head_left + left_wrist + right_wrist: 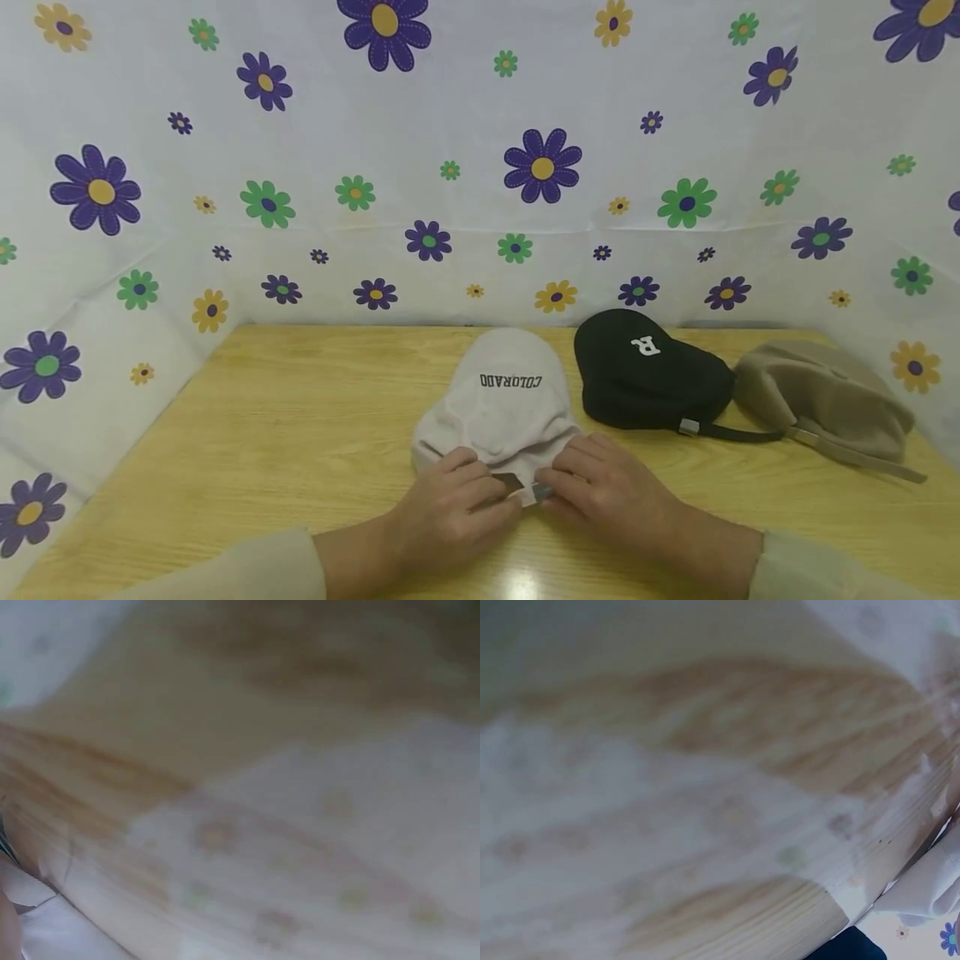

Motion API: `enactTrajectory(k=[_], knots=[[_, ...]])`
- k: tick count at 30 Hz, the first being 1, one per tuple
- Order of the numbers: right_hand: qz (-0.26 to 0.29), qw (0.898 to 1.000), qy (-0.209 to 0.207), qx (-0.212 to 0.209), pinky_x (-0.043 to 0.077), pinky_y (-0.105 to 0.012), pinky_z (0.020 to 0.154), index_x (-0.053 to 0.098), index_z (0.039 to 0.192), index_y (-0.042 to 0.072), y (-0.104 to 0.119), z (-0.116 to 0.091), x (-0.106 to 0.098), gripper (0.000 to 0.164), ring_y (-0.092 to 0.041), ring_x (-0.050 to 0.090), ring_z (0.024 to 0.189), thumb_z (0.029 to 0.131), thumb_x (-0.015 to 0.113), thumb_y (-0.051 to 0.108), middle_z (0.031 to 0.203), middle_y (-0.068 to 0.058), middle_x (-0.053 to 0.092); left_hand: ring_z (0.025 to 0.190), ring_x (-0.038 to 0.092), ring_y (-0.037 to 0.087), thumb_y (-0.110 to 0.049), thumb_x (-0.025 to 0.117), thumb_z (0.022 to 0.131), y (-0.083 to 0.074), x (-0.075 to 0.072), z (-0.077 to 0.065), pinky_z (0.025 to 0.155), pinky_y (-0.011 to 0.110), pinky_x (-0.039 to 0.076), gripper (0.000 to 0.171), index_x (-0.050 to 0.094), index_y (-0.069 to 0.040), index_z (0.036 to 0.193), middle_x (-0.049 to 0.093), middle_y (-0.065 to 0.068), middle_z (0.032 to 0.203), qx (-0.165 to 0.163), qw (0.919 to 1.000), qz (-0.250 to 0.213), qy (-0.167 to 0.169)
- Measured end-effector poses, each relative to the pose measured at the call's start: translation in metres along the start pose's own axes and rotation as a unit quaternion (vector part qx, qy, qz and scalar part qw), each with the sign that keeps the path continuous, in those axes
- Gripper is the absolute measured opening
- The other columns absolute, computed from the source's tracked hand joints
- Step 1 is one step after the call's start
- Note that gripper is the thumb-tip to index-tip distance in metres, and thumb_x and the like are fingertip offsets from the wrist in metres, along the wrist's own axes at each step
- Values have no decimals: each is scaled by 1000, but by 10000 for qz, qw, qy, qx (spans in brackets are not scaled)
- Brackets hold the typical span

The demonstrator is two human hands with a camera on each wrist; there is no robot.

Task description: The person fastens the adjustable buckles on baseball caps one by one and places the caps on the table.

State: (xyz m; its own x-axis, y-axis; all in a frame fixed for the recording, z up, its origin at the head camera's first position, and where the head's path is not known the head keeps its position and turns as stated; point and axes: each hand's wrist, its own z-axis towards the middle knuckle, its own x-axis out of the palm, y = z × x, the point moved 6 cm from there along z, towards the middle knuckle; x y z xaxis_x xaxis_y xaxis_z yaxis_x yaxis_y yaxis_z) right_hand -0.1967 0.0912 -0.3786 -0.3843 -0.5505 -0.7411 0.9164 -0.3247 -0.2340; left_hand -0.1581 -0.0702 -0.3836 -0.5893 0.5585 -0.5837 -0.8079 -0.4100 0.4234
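A pale cap with dark COLORADO lettering lies on the wooden table, its strap side turned toward me. My left hand pinches the cap's back strap near its loose end. On the other side, my right hand grips the strap by its metal buckle. Between the two hands the strap looks joined at the buckle, though fingers partly cover it. Each wrist view is mostly a blur; pale cap fabric shows at the lower left of the left one and the lower right of the right one.
Right of the pale cap lies a black cap with a white letter R, its strap stretched rightward. A brown cap sits beyond it near the table's right edge, touching that strap. Flower-printed white cloth surrounds the table at back and sides.
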Motion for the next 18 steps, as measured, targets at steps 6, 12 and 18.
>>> enactTrajectory(k=[6, 12, 18], knots=[[13, 10000, -6, 54, 50, -25, 75, 75, 104, 14, 0, 0, -1, 30, -10, 60, 87, 77, 83, 27, 95, 5, 67, 75, 64, 11, -14, 62, 88, 0, 4, 3, 71, 26, 48, 13, 74, -11, 88, 69, -2, 83, 52, 10000, -24, -6], [6, 10000, 34, 92, 50, -26, 76, 75, 104, 14, 1, 0, -2, 31, -10, 60, 88, 78, 83, 27, 95, 5, 67, 76, 65, 11, -15, 60, 89, -1, 6, 5, 73, 27, 48, 15, 75, -11, 89, 70, -2, 83, -17, 10000, -10, 68], [51, 9993, 238, 279, 50, -25, 78, 76, 103, 15, -1, 0, 0, 29, -9, 59, 88, 78, 85, 26, 94, 7, 67, 78, 65, 10, -15, 64, 86, -1, 7, 6, 75, 26, 49, 13, 76, -12, 90, 71, -3, 85, -176, 9997, -82, 126]])
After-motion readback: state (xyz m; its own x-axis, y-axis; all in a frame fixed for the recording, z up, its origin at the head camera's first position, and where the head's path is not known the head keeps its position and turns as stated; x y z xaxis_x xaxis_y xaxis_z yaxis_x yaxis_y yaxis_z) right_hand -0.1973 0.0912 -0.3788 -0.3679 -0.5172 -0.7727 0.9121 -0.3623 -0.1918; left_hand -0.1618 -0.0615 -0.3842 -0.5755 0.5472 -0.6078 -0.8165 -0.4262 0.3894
